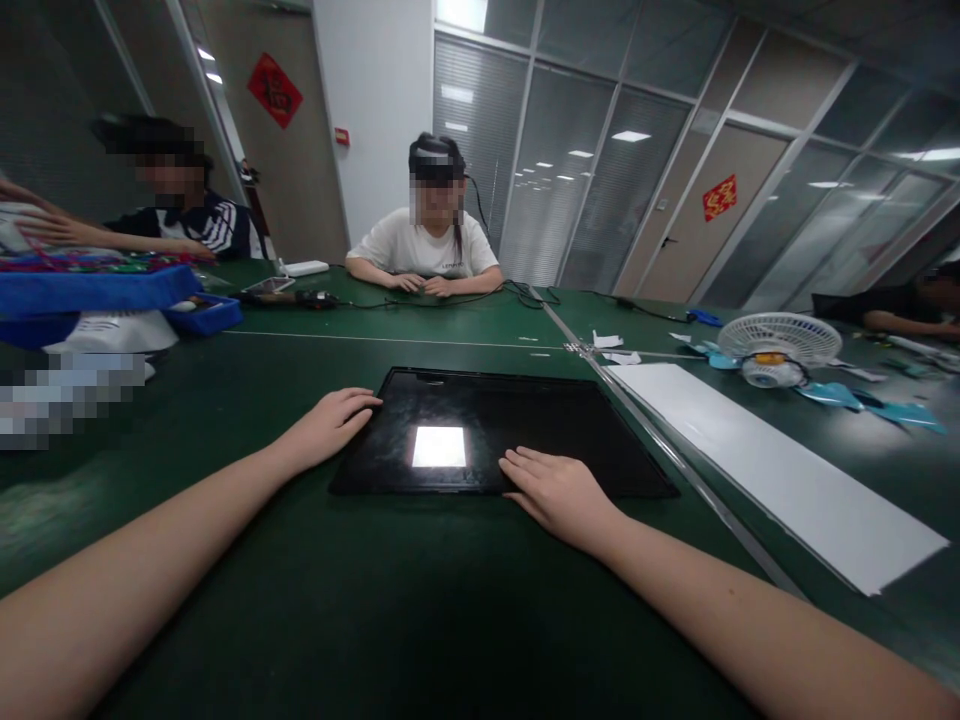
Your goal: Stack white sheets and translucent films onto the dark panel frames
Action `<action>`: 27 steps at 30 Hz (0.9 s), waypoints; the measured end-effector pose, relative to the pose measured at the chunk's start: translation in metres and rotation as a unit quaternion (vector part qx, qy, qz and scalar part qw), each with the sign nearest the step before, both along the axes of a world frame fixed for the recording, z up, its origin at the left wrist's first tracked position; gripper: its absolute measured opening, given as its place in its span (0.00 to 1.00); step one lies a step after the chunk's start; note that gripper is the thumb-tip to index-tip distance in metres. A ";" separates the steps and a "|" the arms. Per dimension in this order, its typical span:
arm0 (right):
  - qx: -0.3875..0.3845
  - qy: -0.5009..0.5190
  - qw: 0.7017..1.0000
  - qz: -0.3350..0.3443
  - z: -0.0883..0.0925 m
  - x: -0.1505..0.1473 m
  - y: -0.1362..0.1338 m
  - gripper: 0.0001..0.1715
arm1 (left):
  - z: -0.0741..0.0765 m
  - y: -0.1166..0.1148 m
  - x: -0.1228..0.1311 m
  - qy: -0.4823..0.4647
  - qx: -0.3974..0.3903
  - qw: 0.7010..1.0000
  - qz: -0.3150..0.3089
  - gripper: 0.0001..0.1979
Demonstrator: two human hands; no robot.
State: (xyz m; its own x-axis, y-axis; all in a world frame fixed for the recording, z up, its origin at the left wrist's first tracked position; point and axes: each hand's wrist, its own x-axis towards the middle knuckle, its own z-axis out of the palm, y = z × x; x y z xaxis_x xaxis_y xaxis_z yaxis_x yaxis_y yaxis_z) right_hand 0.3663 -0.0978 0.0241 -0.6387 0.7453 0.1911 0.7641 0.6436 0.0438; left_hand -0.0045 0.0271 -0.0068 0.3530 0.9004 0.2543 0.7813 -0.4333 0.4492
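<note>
A black, glossy flat panel (480, 400) in a thin black frame lies on the green table before me, a bright square of light reflected in it. At its left edge rests my left hand (334, 425), fingers stretched out and the fingertips touching the frame. My right hand (559, 492) lies over the panel's near edge, fingers extended flat on the surface. Neither hand is wrapped around anything.
A long white board (772, 470) lies to the right, past a metal seam strip (675, 460). Beyond it are a white fan grille (780, 340) and blue blades (829, 395). Blue trays (97, 290) stand at left. A person (431, 235) sits opposite; others sit at the sides.
</note>
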 end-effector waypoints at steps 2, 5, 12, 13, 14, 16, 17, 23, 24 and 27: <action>-0.039 0.028 0.999 0.000 0.003 -0.004 -0.006 0.28 | 0.000 0.001 -0.001 0.035 0.010 0.999 0.025 0.15; -0.055 0.073 0.996 -0.006 0.016 0.000 -0.005 0.28 | 0.001 0.002 -0.004 0.070 0.022 0.995 0.068 0.08; -0.018 0.074 0.935 -0.348 0.038 0.078 0.087 0.28 | 0.008 -0.003 -0.005 0.073 0.011 0.994 0.079 0.05; -0.026 0.062 0.912 -0.404 0.033 0.091 0.100 0.28 | 0.009 -0.004 -0.004 0.080 0.010 0.993 0.086 0.05; -0.040 0.052 0.893 -0.445 0.027 0.102 0.110 0.28 | 0.009 -0.005 -0.004 0.085 0.012 0.992 0.091 0.05; -0.056 0.045 0.878 -0.473 0.013 0.120 0.121 0.28 | 0.010 -0.006 -0.003 0.080 0.010 0.992 0.096 0.05; -0.063 0.043 0.876 -0.476 0.006 0.126 0.124 0.28 | 0.010 -0.005 -0.003 0.071 0.000 0.993 0.097 0.06; -0.076 0.037 0.885 -0.457 -0.013 0.141 0.135 0.25 | 0.007 0.001 -0.006 0.019 -0.061 0.991 0.120 0.14; -0.076 0.036 0.888 -0.452 -0.014 0.142 0.137 0.25 | 0.006 0.001 -0.006 0.024 -0.059 0.991 0.121 0.15; -0.078 0.033 0.896 -0.437 -0.016 0.146 0.142 0.26 | 0.009 0.001 -0.006 0.049 -0.058 0.989 0.123 0.18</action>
